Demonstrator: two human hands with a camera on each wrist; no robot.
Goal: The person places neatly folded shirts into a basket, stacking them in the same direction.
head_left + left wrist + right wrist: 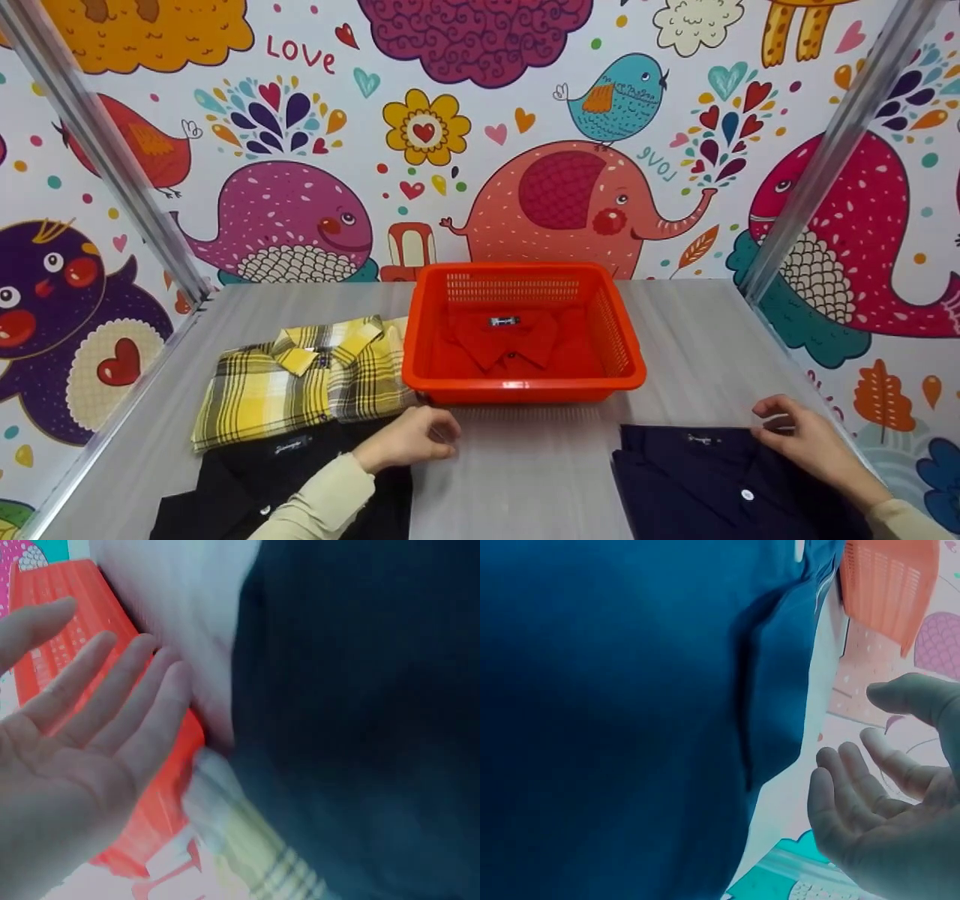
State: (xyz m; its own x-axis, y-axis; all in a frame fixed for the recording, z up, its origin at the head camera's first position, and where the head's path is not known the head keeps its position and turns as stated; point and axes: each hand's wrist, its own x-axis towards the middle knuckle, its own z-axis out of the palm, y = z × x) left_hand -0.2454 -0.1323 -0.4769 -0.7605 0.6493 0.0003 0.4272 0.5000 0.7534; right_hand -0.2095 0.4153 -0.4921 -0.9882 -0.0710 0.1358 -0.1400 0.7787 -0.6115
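My left hand (411, 438) hovers over the right side of a folded black shirt (247, 472), its fingers loosely bent and holding nothing. In the left wrist view its fingers spread in front of the red basket (142, 829). My right hand (806, 439) is by the upper right edge of a folded navy shirt (697, 480) with a white button. The right wrist view shows its relaxed fingers (840, 802) with nothing between them. A folded red shirt (480, 349) lies inside the red plastic basket (525, 388).
Left of the basket lies a folded yellow plaid shirt (262, 397), partly overlapped by the black one. The grey wood-grain table (525, 480) ends at a wall with cartoon animals (420, 60). Metal posts (832, 150) rise at both back corners.
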